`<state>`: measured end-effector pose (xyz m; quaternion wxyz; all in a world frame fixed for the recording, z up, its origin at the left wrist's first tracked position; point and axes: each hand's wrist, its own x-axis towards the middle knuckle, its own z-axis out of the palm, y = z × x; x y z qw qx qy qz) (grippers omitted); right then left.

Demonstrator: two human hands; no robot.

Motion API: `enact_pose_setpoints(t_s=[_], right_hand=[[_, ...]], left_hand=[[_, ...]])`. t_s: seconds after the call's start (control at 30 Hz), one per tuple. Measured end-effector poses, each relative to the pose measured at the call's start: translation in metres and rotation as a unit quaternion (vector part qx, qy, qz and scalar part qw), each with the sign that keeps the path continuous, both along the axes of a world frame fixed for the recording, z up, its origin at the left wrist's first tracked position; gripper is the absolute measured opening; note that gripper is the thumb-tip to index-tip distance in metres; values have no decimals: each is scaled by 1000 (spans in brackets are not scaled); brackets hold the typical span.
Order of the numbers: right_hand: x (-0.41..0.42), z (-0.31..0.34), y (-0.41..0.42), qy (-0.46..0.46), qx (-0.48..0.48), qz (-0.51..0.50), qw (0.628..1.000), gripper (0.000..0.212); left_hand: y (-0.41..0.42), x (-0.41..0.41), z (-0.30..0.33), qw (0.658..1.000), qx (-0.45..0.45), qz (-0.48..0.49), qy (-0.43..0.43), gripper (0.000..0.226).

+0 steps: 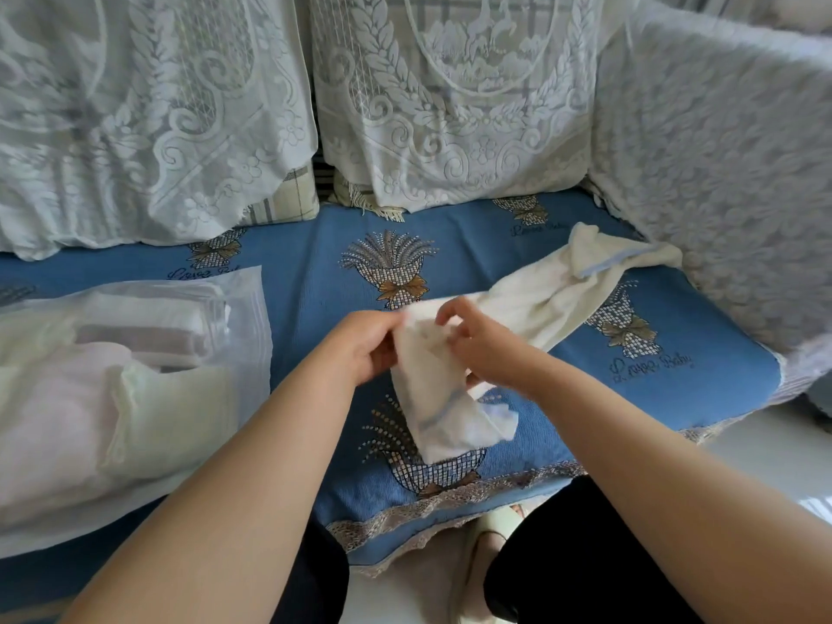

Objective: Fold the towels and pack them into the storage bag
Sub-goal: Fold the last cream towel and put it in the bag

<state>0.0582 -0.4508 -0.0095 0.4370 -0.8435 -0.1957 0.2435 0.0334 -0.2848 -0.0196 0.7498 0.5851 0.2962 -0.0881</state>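
I am pinching the cream towel (454,353) with both the left hand (364,342) and right hand (479,342), fingers curled tight; its far end is trailing beyond them. I should find matching corners before folding, storage bag (135,376) waiting leftward.

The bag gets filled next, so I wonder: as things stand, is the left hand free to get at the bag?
Probably not right away. The left hand grips the white towel together with the right hand. The bag lies close on its side with bare blue cover between, so once it lets go the way looks free.
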Motion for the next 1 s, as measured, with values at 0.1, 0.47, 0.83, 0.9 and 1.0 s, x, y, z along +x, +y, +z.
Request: enact_pose_setpoints(t_s=[0.1, 0.47, 0.83, 0.9, 1.0], right_hand=[[-3, -1, -2, -358, -65, -105, 926, 14], [-37, 3, 11, -32, 1, 56, 998, 33], [-14, 32, -30, -35, -86, 133, 987, 7], [-3, 30, -34, -83, -55, 71, 992, 12], [1, 26, -31, -35, 43, 63, 996, 10]], left_hand=[[7, 2, 9, 993, -77, 80, -49, 13], [13, -20, 27, 975, -30, 194, -108, 10], [68, -39, 48, 878, 269, 350, -183, 22], [66, -41, 42, 832, 493, 224, -122, 24], [34, -37, 36, 751, 592, -4, -292, 26]])
